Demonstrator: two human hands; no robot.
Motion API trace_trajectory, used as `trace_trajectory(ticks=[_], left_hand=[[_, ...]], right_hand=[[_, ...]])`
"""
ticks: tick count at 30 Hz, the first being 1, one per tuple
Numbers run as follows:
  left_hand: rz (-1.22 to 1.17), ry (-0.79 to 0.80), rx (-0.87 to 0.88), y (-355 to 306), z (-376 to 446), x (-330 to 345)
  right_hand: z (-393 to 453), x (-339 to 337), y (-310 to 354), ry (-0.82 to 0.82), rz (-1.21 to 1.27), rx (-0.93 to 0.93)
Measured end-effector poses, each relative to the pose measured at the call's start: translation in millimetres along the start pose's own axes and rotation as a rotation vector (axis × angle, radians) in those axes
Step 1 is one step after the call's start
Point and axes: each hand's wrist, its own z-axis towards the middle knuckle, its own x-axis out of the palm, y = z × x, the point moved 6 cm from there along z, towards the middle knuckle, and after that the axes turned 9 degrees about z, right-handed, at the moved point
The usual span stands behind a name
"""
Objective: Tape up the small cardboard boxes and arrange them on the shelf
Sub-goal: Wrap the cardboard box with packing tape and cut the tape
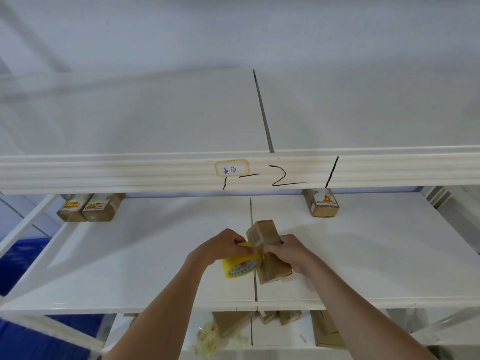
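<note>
Taping underway: left hand (223, 245) grips the tape roll (240, 265), right hand (287, 249) clasps the small box (267, 252); next, likely tearing the strip.

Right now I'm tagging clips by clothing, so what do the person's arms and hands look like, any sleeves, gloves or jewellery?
Both forearms are bare as far as the picture reaches; no sleeve shows. The left hand and right hand wear no gloves. No watch, bracelet or ring is visible on the wrists or the fingers that show. No markings, straps or cables appear on either arm.
</note>
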Motion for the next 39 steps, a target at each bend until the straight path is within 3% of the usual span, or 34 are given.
trace_trajectory(ticks=[5,13,21,30,39], left_hand=[[-0.004,-0.013,-0.028,8.5,0.9,-0.9],[0.201,-0.061,-0.114,16.4,0.0,-6.1],[-0.091,0.062,-0.013,22.0,-8.8,-3.4],[0.235,-0.035,-0.142,29.1,3.2,-11.6],[0.207,0.021,-0.164,29.1,6.2,3.2]], right_hand=[[-2.0,-2.9,2.2,-0.010,-0.042,-0.003],[-2.0,-4.2,0.4,-0.027,-0.006,0.007],[-9.6,-22.6,2.0,-0.043,0.014,0.033],[-14.9,-19.7,1.5,0.013,0.095,0.032],[-12.9,-3.2,-6.4,0.091,0.249,0.033]])
